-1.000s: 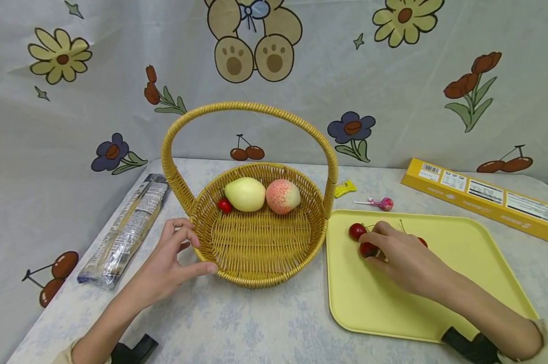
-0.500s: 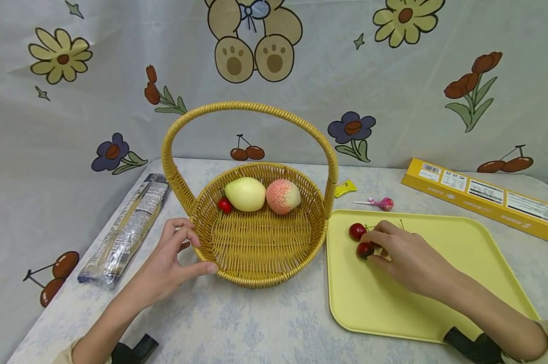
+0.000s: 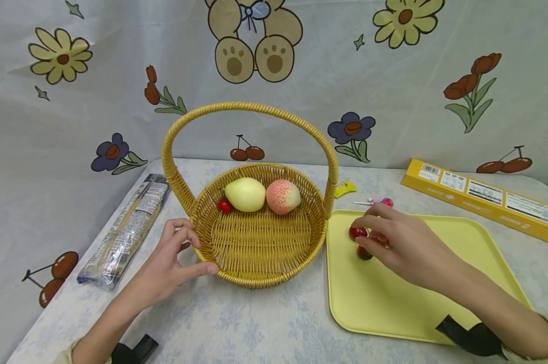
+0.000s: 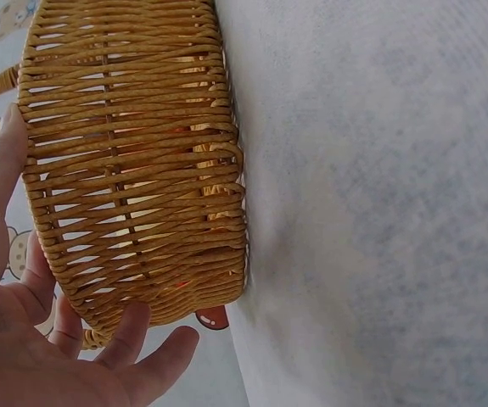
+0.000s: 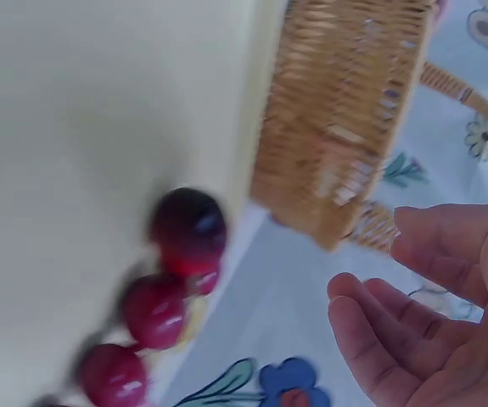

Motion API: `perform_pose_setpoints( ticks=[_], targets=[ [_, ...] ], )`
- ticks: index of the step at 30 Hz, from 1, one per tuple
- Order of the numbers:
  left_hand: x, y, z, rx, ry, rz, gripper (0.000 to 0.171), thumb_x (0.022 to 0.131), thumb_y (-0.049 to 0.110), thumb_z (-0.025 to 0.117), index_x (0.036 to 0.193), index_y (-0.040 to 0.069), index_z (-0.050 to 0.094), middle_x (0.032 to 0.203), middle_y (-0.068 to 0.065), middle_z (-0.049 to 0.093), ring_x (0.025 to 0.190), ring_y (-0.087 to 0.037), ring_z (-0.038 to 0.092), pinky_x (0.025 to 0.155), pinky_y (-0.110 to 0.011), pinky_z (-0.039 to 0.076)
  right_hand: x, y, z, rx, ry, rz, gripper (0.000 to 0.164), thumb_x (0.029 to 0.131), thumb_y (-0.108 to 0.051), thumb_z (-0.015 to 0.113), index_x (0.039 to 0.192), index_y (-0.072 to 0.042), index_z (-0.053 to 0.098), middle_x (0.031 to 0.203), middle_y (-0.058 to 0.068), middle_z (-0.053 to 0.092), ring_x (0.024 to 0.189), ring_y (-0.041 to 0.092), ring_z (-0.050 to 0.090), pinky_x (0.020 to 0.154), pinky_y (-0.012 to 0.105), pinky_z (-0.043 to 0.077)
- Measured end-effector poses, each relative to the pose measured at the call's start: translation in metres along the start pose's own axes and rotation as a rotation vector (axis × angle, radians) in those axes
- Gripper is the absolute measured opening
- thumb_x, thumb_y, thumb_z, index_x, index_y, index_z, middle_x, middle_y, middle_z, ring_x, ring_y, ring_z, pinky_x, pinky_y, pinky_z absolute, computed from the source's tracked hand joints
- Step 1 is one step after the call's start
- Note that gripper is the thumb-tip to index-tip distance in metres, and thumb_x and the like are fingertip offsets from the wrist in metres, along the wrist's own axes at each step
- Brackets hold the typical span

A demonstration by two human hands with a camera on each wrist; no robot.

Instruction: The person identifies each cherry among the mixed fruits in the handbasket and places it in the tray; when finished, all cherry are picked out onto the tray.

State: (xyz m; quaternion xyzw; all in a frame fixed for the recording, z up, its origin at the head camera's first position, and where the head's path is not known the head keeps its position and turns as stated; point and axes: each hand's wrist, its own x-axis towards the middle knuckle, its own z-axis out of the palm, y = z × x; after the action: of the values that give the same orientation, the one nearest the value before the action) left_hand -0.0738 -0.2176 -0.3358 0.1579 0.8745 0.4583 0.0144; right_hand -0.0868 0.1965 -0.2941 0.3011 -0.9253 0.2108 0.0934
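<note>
The wicker basket (image 3: 260, 275) holds a pale yellow-green pear (image 3: 245, 194), a pink peach (image 3: 283, 196) and a small red cherry (image 3: 224, 205). My left hand (image 3: 171, 263) rests against its left side, thumb at the near rim and fingers spread along the outer wall (image 4: 133, 170). Over the yellow tray (image 3: 392, 308) hovers my right hand (image 3: 410, 247), its fingers bent and apart, nothing between them in the right wrist view. Beneath it lie a dark red cherry (image 5: 188, 231) and several brighter cherries (image 5: 154, 311), partly hidden by the fingers in the head view.
A long plastic-wrapped packet (image 3: 125, 230) lies left of the basket. Behind the tray are a yellow wrapped candy (image 3: 345, 188), a lollipop (image 3: 386, 202) and a long yellow box (image 3: 483, 199). The basket's tall handle (image 3: 248, 106) arches over it.
The dark cherry shifted slightly left with my right fingers at it. That hand has since risen off it, fingers parted. My left hand and the basket stayed put.
</note>
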Motion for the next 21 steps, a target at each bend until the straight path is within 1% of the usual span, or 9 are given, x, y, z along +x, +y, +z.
perform_pose_setpoints(
  ticks=[2,5,9,13,17,21],
  targets=[
    [0.000,0.000,0.000,-0.001,0.000,-0.001,0.041,0.080,0.016,0.084,0.094,0.008,0.046,0.121,-0.014,0.027,0.121,-0.034,0.032,0.102,-0.064,0.036,0.006,-0.009,-0.002,0.013,0.008,-0.036,0.021,0.083,-0.006,0.078,0.101,-0.015,0.072,0.094,-0.006,0.059,0.067,0.000,0.051,0.056,0.021,0.047],
    [0.000,0.000,0.000,-0.001,-0.001,-0.004,0.041,0.080,0.017,0.084,0.094,0.008,0.046,0.121,-0.013,0.027,0.122,-0.034,0.032,0.102,-0.064,0.036,0.018,-0.023,-0.004,0.044,-0.004,-0.075,0.023,0.085,-0.007,0.076,0.106,-0.015,0.072,0.097,-0.005,0.058,0.066,0.000,0.050,0.055,0.021,0.046],
    [0.000,0.000,0.000,0.001,-0.003,-0.009,0.041,0.080,0.017,0.084,0.094,0.009,0.046,0.121,-0.013,0.027,0.121,-0.034,0.033,0.102,-0.063,0.036,0.037,-0.039,-0.005,0.048,-0.031,-0.128,0.025,0.086,-0.008,0.076,0.109,-0.015,0.071,0.099,-0.003,0.058,0.067,0.004,0.050,0.056,0.023,0.047],
    [0.000,0.000,0.000,-0.001,-0.005,-0.005,0.041,0.080,0.017,0.084,0.094,0.009,0.046,0.121,-0.013,0.027,0.121,-0.033,0.033,0.103,-0.063,0.036,0.060,-0.051,-0.003,0.041,-0.077,-0.187,0.026,0.086,-0.010,0.076,0.112,-0.013,0.070,0.104,0.000,0.059,0.074,0.010,0.055,0.062,0.026,0.049],
    [0.000,0.000,-0.001,0.001,-0.003,0.005,0.041,0.080,0.017,0.084,0.093,0.009,0.046,0.120,-0.012,0.027,0.120,-0.033,0.032,0.103,-0.063,0.036,0.087,-0.062,0.002,0.057,-0.176,-0.245,0.030,0.088,-0.012,0.075,0.117,-0.012,0.068,0.114,0.002,0.058,0.082,0.014,0.058,0.070,0.029,0.050],
    [0.000,0.000,0.000,-0.002,-0.003,0.012,0.041,0.080,0.016,0.084,0.093,0.009,0.045,0.119,-0.012,0.027,0.120,-0.033,0.032,0.102,-0.063,0.036,0.113,-0.075,0.012,0.026,-0.304,-0.296,0.034,0.090,-0.014,0.074,0.123,-0.011,0.066,0.121,0.005,0.059,0.099,0.018,0.057,0.085,0.034,0.050]
  ],
)
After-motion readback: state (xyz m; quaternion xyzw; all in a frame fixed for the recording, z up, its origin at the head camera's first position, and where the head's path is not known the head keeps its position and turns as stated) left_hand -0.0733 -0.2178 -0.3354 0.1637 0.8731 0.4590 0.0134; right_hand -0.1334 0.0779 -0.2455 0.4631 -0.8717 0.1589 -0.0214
